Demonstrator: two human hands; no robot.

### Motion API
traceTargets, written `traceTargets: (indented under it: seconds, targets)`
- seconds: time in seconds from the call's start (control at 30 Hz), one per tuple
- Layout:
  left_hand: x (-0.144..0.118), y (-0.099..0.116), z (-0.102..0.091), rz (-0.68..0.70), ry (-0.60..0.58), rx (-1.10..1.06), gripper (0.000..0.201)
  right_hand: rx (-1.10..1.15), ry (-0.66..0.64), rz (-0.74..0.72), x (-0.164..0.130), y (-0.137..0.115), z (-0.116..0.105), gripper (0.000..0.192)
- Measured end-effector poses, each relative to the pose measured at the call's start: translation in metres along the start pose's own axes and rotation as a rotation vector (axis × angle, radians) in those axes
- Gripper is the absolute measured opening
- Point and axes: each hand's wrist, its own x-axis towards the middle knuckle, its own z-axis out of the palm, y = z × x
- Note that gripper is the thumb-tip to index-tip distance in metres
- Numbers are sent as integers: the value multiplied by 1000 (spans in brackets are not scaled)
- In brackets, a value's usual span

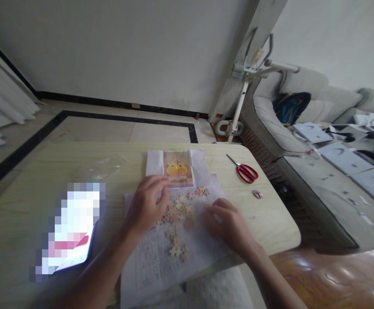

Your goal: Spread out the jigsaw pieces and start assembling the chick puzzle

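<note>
Left hand point(149, 201) and right hand point(227, 219) curl at lower centre, any grip impossible to tell; puzzle pieces point(178, 210) lie between, nearer the left.

Home living room, grey sofa point(270, 122), white curtain point(5, 94), tiled floor point(110, 128), backpack point(291, 108)

Grey wall point(125, 51); pale floor point(110, 129), black border point(125, 119); sofa point(325, 107) right, curtain point(3, 90) left.

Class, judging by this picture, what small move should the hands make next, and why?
Perhaps the right hand should slide a few jigsaw pieces apart, because many lie bunched between it and the left hand, with room on the printed paper nearer the person.
</note>
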Motion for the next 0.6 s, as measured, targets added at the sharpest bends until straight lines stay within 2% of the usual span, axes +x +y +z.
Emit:
traceTargets:
  seconds: [0.4, 0.6]
  targets:
    - [1, 0, 1, 3, -9, -9, 20, 160, 13, 145, 4, 7, -2, 18]
    - [0, 0, 0, 13, -8, -3, 20, 230, 17, 157, 4, 10, -2, 18]
